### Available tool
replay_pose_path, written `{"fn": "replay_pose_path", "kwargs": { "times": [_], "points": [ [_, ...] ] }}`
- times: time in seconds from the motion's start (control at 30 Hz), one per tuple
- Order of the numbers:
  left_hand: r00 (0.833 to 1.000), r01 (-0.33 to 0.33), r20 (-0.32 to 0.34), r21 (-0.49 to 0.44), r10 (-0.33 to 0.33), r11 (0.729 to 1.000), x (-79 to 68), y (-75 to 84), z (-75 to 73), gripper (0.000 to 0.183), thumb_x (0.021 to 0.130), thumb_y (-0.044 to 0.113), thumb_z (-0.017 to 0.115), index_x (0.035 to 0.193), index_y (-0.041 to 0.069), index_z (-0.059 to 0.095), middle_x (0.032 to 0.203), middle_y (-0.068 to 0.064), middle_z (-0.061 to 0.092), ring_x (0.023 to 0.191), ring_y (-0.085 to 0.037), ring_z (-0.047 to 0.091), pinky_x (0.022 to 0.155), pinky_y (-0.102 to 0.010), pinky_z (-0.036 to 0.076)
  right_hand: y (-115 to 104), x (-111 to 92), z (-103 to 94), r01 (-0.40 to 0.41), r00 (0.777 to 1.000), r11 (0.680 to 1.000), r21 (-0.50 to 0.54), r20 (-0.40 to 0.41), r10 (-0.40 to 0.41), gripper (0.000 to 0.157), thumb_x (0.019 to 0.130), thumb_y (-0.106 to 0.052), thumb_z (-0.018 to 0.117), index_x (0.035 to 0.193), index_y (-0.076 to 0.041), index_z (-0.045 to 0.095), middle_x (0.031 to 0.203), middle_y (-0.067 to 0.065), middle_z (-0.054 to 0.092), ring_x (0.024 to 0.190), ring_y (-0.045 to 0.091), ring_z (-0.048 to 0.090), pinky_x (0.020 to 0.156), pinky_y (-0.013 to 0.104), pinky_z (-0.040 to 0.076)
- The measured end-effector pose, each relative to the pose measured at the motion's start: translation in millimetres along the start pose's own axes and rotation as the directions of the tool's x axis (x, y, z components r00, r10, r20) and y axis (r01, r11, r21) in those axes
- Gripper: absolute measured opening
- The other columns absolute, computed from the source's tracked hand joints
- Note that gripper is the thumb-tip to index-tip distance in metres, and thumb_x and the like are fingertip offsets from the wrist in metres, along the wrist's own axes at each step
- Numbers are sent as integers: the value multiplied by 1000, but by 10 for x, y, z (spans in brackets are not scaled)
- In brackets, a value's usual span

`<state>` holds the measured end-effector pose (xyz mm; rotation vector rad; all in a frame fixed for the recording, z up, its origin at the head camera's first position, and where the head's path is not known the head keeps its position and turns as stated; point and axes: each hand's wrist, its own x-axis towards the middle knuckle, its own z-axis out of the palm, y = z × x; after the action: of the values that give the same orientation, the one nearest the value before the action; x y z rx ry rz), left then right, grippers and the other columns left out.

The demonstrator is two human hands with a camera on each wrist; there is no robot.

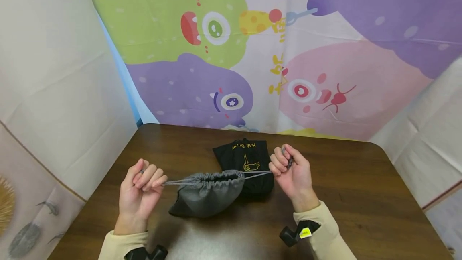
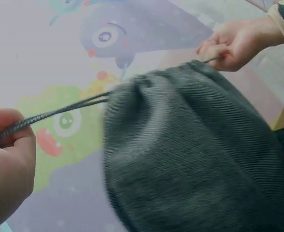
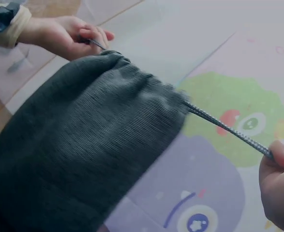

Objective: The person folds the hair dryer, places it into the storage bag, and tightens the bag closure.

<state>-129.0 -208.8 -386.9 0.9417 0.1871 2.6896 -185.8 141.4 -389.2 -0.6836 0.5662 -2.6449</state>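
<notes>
A grey drawstring bag (image 1: 213, 198) hangs between both hands, its gathered mouth partly open at the top. My left hand (image 1: 140, 189) grips the cord loop on the bag's left side, fingers curled over it. On the other side, my right hand (image 1: 292, 171) holds the opposite cord in curled fingers. Both cords (image 2: 59, 112) run taut from the bag's mouth to the hands. In the right wrist view the grey cloth (image 3: 98, 130) is bunched along its top edge. What the bag contains, if anything, is hidden.
A black drawstring pouch (image 1: 249, 151) with yellow lettering and a hair dryer drawing lies behind the grey bag, partly covered by it. Both are over a brown wooden table (image 1: 346, 187). A cartoon-printed cloth (image 1: 260, 51) stands behind, with pale cloth walls at the sides.
</notes>
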Motion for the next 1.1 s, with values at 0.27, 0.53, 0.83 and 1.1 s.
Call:
{"fn": "replay_pose_path", "kwargs": {
  "times": [0.27,0.53,0.83,1.1],
  "points": [
    [999,50,-18,-37,-51,998,-63,100,146,46,107,18,23,62,14,16,56,3,23,50,-11,19,55,-19,14,-228,-224,-119,-117,992,993,-26,-58,115,45,107,-18,7,70,-9,32,67,-1,11,53,11,9,52,23,9],
    [975,176,-143,32,-170,984,-124,179,287,43,108,15,21,66,15,9,55,4,17,49,-10,13,53,-19,13,-403,-370,-158,-242,967,948,-207,-136,217,47,107,-14,9,70,-13,39,66,0,10,53,12,5,51,24,6],
    [958,221,-213,119,-193,968,-96,194,304,43,108,14,18,65,13,12,54,3,14,48,-10,11,52,-19,10,-469,-381,-88,-194,981,927,-321,-93,173,44,106,-10,10,71,-11,35,65,2,11,51,14,6,49,26,7],
    [960,228,-210,207,-185,951,-90,239,243,46,108,13,16,62,12,10,54,2,14,48,-10,10,51,-19,9,-446,-346,-82,-157,988,893,-421,-68,142,39,106,-8,14,72,-10,33,64,3,15,50,16,9,47,28,8]
  ]
}}
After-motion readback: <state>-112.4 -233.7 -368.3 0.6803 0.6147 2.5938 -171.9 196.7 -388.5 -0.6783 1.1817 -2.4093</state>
